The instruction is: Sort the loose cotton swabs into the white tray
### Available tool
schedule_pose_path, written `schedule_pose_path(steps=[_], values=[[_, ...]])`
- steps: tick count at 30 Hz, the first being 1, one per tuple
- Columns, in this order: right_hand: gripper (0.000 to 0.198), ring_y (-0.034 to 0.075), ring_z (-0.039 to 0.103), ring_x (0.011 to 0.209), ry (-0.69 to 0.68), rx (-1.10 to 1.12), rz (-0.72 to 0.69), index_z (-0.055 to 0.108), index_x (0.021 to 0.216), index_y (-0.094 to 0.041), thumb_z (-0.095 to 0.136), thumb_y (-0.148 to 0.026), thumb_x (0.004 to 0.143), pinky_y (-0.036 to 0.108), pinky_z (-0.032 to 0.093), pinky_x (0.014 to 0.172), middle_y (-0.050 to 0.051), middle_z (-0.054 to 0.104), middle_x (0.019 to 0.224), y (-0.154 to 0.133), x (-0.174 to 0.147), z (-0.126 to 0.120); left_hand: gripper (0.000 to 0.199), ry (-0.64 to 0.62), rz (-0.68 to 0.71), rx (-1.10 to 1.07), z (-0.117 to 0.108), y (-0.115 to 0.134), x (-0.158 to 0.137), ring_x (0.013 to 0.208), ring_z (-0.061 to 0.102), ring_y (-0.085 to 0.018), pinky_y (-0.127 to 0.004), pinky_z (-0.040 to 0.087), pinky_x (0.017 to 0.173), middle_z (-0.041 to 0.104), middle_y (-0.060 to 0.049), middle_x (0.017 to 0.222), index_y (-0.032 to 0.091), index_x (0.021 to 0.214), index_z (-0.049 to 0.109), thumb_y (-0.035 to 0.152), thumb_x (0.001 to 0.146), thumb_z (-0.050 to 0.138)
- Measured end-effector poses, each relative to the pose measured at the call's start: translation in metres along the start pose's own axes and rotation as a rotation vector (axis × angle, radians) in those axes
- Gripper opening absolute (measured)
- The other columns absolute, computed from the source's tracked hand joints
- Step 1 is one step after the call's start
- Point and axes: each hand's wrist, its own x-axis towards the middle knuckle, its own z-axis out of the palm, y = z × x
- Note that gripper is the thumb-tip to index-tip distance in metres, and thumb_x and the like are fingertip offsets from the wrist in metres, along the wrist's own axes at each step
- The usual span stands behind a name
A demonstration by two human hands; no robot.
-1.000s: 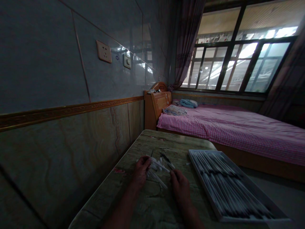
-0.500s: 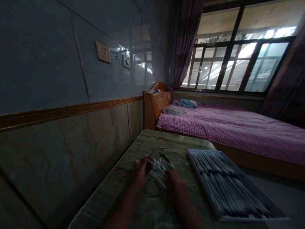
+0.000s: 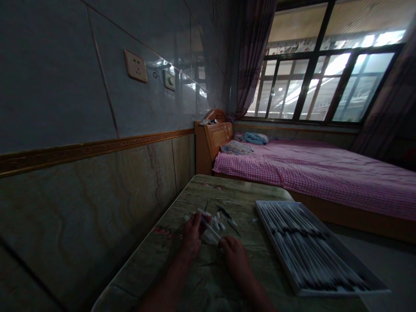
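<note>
My left hand (image 3: 194, 229) is closed, holding one end of a slim, whitish pen (image 3: 212, 228). The fingers of my right hand (image 3: 231, 249) are closed on the pen's lower end, so it slants between the two hands. Below the pen lies something clear and pale (image 3: 208, 237), too blurred to make out. Small white pieces (image 3: 218, 222) lie just beyond my hands. Thin dark sticks (image 3: 224, 211) rest beside them, one of them pale at its end.
The hands work over a green marble-patterned table (image 3: 201, 286). A shallow white tray (image 3: 279, 255) at the right holds many slim whitish sticks with dark ends. A tiled wall (image 3: 136, 182) borders the table on the left. Behind stands a bed (image 3: 292, 164) with a pink checked sheet.
My right hand has moved slightly left and inward, closer to my left hand. The pen stays between them. The view has shifted slightly.
</note>
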Motion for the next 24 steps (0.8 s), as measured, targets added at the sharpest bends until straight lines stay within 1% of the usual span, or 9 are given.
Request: schedule_pose_path(steps=[5, 7, 10, 12, 15, 18, 20, 22, 24], values=[[0.034, 0.008, 0.029, 0.047, -0.242, 0.339, 0.341, 0.042, 0.054, -0.021, 0.056, -0.047, 0.071, 0.023, 0.020, 0.048, -0.008, 0.035, 0.048, -0.001, 0.009, 0.001, 0.038, -0.019, 0.004, -0.062, 0.002, 0.002, -0.003, 0.069, 0.069, -0.018, -0.030, 0.055, 0.070, 0.071, -0.002, 0.068, 0.018, 0.072, 0.065, 0.050, 0.057, 0.079], [0.033, 0.007, 0.026, 0.044, -0.292, 0.387, 0.408, 0.041, 0.056, -0.022, 0.057, -0.047, 0.071, 0.023, 0.019, 0.046, -0.009, 0.032, 0.047, -0.002, 0.010, 0.002, 0.039, -0.016, -0.008, -0.075, 0.003, 0.002, -0.002, 0.068, 0.069, -0.019, -0.029, 0.055, 0.068, 0.071, -0.001, 0.066, 0.017, 0.073, 0.065, 0.048, 0.055, 0.081], [0.032, 0.007, 0.027, 0.043, -0.295, 0.369, 0.424, 0.044, 0.058, -0.021, 0.060, -0.045, 0.072, 0.021, 0.019, 0.044, -0.009, 0.033, 0.047, -0.006, 0.009, 0.003, 0.035, -0.021, -0.023, -0.097, 0.004, 0.002, 0.000, 0.067, 0.069, -0.017, -0.027, 0.055, 0.067, 0.072, -0.001, 0.067, 0.016, 0.074, 0.064, 0.043, 0.059, 0.080], [0.028, 0.007, 0.029, 0.043, -0.304, 0.343, 0.405, 0.046, 0.060, -0.020, 0.061, -0.040, 0.074, 0.020, 0.021, 0.044, -0.009, 0.036, 0.048, -0.011, 0.007, 0.001, 0.028, 0.006, -0.072, -0.124, 0.005, 0.001, 0.001, 0.066, 0.070, -0.017, -0.027, 0.055, 0.065, 0.072, -0.001, 0.067, 0.016, 0.079, 0.063, 0.036, 0.066, 0.077], [0.018, 0.008, 0.039, 0.044, -0.352, 0.228, 0.347, 0.050, 0.066, -0.020, 0.054, -0.031, 0.079, 0.019, 0.027, 0.044, -0.007, 0.043, 0.051, -0.024, 0.006, -0.009, 0.020, 0.000, -0.114, -0.158, 0.007, 0.003, 0.000, 0.068, 0.071, -0.018, -0.028, 0.056, 0.064, 0.073, -0.002, 0.071, 0.017, 0.089, 0.062, 0.030, 0.076, 0.069], [0.013, 0.011, 0.051, 0.050, -0.330, 0.052, 0.264, 0.053, 0.073, -0.019, 0.045, -0.022, 0.083, 0.020, 0.035, 0.048, -0.004, 0.054, 0.057, -0.042, 0.006, -0.031, 0.020, -0.059, -0.143, -0.160, 0.006, 0.005, -0.001, 0.072, 0.072, -0.021, -0.030, 0.057, 0.062, 0.075, -0.006, 0.079, 0.017, 0.098, 0.060, 0.031, 0.083, 0.061], [0.016, 0.013, 0.058, 0.054, -0.300, -0.073, 0.224, 0.055, 0.079, -0.019, 0.041, -0.022, 0.086, 0.021, 0.037, 0.051, -0.001, 0.061, 0.063, -0.053, 0.006, -0.055, 0.019, -0.046, -0.149, -0.127, 0.005, 0.004, 0.000, 0.072, 0.072, -0.020, -0.028, 0.056, 0.059, 0.074, -0.006, 0.081, 0.017, 0.099, 0.059, 0.028, 0.084, 0.060], [0.018, 0.013, 0.061, 0.059, -0.200, -0.244, 0.190, 0.057, 0.082, -0.019, 0.041, -0.025, 0.088, 0.021, 0.037, 0.054, 0.001, 0.066, 0.068, -0.059, 0.003, -0.084, 0.018, -0.021, -0.128, -0.073, 0.003, 0.001, 0.001, 0.067, 0.071, -0.018, -0.025, 0.055, 0.055, 0.074, -0.005, 0.080, 0.017, 0.098, 0.060, 0.023, 0.081, 0.063], [0.022, 0.014, 0.064, 0.066, -0.101, -0.409, 0.183, 0.058, 0.084, -0.020, 0.040, -0.029, 0.090, 0.021, 0.037, 0.057, 0.003, 0.070, 0.074, -0.058, -0.002, -0.115, 0.023, -0.022, -0.094, -0.028, 0.001, -0.003, 0.003, 0.063, 0.070, -0.016, -0.023, 0.053, 0.053, 0.073, -0.003, 0.078, 0.018, 0.098, 0.060, 0.022, 0.077, 0.067]])
